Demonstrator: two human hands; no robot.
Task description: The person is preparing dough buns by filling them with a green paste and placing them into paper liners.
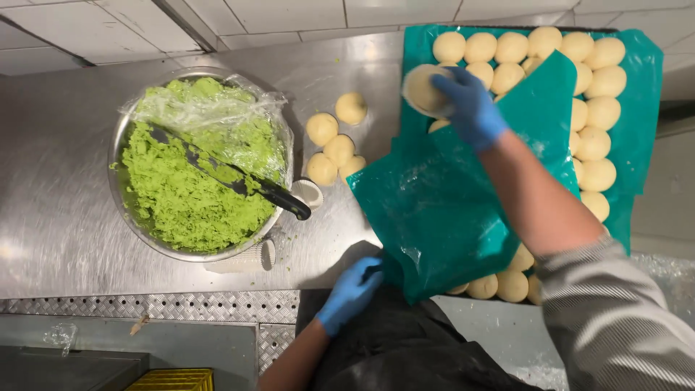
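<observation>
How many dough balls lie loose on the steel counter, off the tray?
5, clustered between the bowl and the green sheet: top, upper left, middle, lower left, lower right. The sheet may hide others.

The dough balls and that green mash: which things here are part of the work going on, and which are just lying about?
In use:
right hand gripping a dough piece
left hand at the green plastic sheet
tray of dough balls
five loose dough balls
bowl of green filling with knife

Lying about:
paper cups
yellow crate
scrap of plastic wrap
</observation>
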